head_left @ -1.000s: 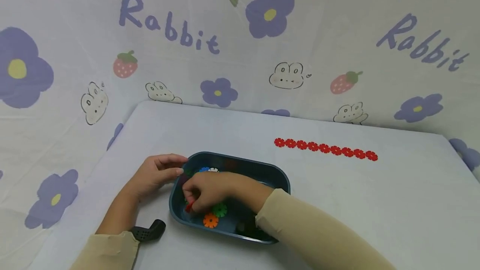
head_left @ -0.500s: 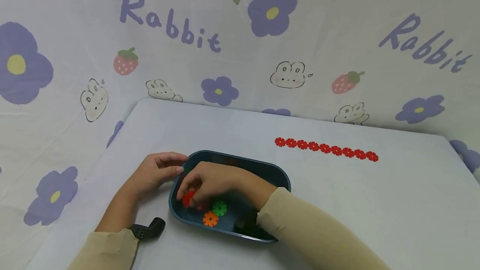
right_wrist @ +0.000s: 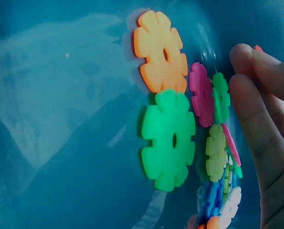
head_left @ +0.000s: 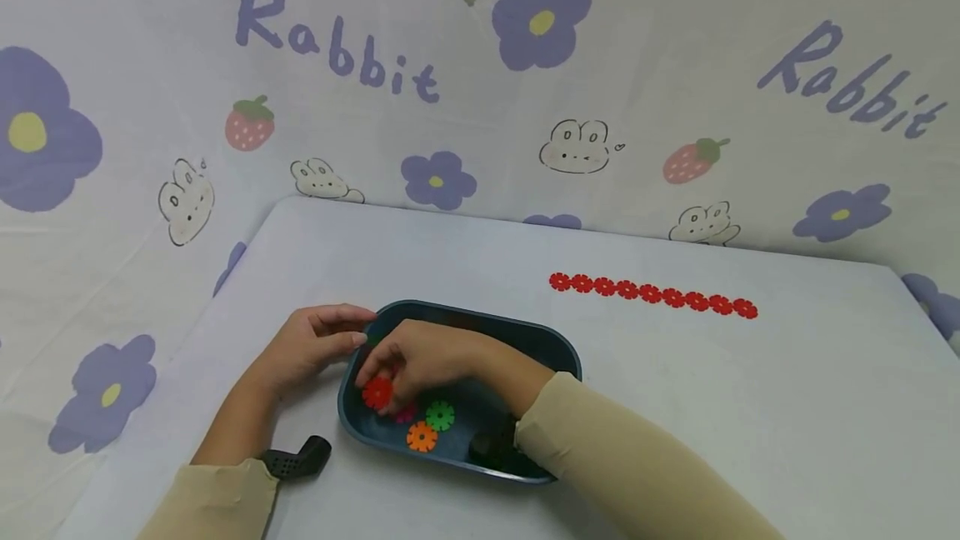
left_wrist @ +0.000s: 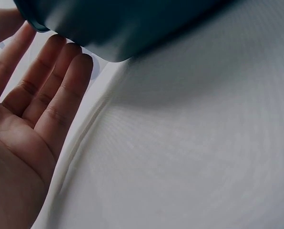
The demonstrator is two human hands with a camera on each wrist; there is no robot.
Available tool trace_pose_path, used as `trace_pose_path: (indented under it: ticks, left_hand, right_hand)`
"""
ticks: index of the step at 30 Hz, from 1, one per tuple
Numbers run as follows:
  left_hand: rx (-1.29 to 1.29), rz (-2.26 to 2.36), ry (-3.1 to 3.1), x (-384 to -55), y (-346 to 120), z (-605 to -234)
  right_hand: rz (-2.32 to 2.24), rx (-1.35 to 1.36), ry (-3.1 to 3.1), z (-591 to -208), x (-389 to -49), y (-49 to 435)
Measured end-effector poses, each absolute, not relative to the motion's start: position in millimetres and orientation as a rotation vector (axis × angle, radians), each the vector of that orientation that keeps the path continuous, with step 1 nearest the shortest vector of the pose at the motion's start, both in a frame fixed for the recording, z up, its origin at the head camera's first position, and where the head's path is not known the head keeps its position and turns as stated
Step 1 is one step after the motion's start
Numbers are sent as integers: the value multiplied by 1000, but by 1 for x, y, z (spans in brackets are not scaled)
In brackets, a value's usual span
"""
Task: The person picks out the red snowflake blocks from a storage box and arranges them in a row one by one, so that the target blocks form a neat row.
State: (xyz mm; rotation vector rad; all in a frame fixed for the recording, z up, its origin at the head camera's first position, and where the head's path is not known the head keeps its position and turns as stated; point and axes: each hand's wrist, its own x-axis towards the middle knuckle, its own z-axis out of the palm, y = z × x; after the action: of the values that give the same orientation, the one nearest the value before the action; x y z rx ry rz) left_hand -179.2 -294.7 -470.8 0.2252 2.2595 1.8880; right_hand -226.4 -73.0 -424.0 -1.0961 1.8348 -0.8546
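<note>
Inside a dark blue tray, my right hand pinches a red flower-shaped plastic disc between thumb and fingertips. In the right wrist view only a sliver of that disc shows behind the fingertips. Below the hand lie an orange disc, a green disc and a pink disc, with several more in mixed colours bunched alongside. My left hand rests its fingertips and thumb against the tray's left end. Its fingers are fairly straight in the left wrist view.
A straight row of several red discs lies on the white table, behind and right of the tray. Patterned cloth hangs along the table's back and left. A black device is worn on the left wrist.
My right hand has lifted slightly from the tray's floor with the red disc, now turned face-on to the head view. The left hand stays at the tray's edge.
</note>
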Motion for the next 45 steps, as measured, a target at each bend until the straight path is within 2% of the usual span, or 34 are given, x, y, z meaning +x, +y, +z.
trace_pose_path:
  ticks: [12, 19, 26, 31, 39, 45]
  left_hand:
    - [230, 1887, 2269, -180, -294, -470]
    - [233, 1860, 2293, -179, -296, -468]
    - [207, 1846, 2290, -182, -294, -469]
    - [193, 1851, 2298, -179, -295, -471]
    - [195, 1870, 2282, -179, -295, -470]
    - [186, 1874, 2278, -180, -296, -473]
  right_hand:
    - [-798, -1132, 1872, -421, -230, -73]
    - [-778, -1243, 1936, -393, -234, -67]
    - [-1020, -1178, 1995, -356, -256, -32]
    - [-1215, -1023, 2102, -346, -283, 13]
    - [-1421, -613, 2321, -375, -330, 83]
    - [-1195, -473, 2494, -418, -351, 100]
